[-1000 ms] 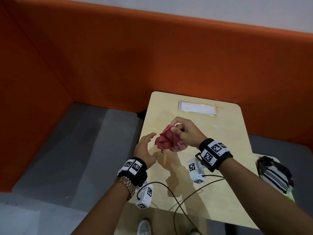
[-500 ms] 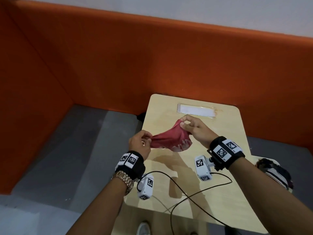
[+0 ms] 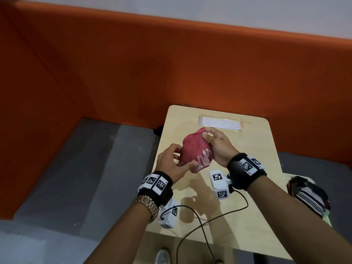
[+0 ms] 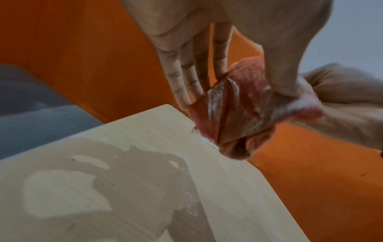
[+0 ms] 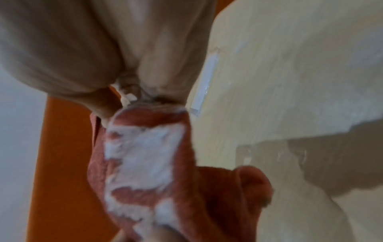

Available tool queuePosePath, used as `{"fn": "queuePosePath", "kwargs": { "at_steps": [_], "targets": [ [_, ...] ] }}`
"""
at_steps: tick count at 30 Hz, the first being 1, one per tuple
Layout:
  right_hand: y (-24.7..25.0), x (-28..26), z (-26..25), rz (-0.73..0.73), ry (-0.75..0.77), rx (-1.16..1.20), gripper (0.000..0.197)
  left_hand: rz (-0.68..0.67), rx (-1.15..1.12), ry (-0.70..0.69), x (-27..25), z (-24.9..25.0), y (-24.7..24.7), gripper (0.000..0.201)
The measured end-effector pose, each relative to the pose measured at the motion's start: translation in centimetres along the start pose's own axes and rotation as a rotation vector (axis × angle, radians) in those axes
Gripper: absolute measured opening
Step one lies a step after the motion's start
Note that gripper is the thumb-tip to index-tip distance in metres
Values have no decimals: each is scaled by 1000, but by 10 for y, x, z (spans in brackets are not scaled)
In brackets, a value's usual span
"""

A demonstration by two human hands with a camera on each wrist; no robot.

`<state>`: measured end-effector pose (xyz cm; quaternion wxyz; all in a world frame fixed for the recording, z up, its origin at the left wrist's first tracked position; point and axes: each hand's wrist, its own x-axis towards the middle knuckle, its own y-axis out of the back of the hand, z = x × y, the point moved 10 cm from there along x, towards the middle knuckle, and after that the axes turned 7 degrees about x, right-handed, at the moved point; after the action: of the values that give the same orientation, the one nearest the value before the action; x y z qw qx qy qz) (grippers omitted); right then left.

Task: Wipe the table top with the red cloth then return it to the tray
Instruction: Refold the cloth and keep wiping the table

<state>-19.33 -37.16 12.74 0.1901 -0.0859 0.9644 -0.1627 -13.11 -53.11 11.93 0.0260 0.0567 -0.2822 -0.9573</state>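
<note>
While you hold the red cloth (image 3: 192,149) above the table (image 3: 253,187), right hand (image 3: 219,145) pinching its top, left hand (image 3: 171,164) pinching the bottom, a slack pinch could drop it.

No readable text; only coded square markers on the wristbands (image 3: 247,165).

Head above, wrist views close

orange wall (image 3: 171,63) behind, white card (image 3: 220,123) at the far edge, striped cloth (image 3: 309,197) off right, grey floor (image 3: 85,168).
</note>
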Motion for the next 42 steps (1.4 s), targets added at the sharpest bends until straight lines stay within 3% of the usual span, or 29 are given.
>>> {"fn": "queuePosePath", "kwargs": {
  "at_steps": [2, 4, 8, 10, 16, 19, 23, 26, 29, 32, 34, 36, 38, 42],
  "targets": [
    [4, -1, 4, 29, -29, 73, 8, -31, 11, 34, 0, 0, 0, 72],
    [5, -2, 9, 38, -57, 113, 10, -31, 6, 57, 0, 2, 0, 71],
    [20, -3, 7, 142, -8, -27, 14, 65, 37, 35, 2, 4, 7, 27],
    [25, -5, 6, 154, 16, -129, 17, 89, 13, 30, 2, 0, 9, 20],
    [15, -11, 7, 50, 49, -61, 19, -163, -157, 136, -3, -13, -21, 73],
    [3, -13, 11, -43, 14, 12, 18, -193, -177, 146, -4, -10, -29, 93],
    [-5, -17, 4, -116, 59, -74, 22, -114, -152, 105, -4, 0, -25, 65],
    [0, -15, -5, -75, 177, -427, 29, -35, -103, 109, 0, -4, -21, 53],
    [2, -23, -18, 13, 424, -871, 31, 24, -39, 162, 3, -15, -16, 53],
    [-13, -48, -33, -33, 705, -957, 28, 40, 13, 196, 2, -18, -10, 59],
    [-29, -53, -16, -194, 662, -1023, 44, 45, -10, 184, 1, -15, -7, 69],
    [-33, -51, 11, -320, 520, -1069, 68, 38, -67, 156, 0, -10, -8, 79],
    [-30, -46, 26, -325, 441, -1036, 80, 27, -129, 122, 0, -5, -10, 85],
    [-22, -42, 20, -215, 508, -950, 60, -71, -264, -3, 3, 0, -24, 74]
  ]
}}
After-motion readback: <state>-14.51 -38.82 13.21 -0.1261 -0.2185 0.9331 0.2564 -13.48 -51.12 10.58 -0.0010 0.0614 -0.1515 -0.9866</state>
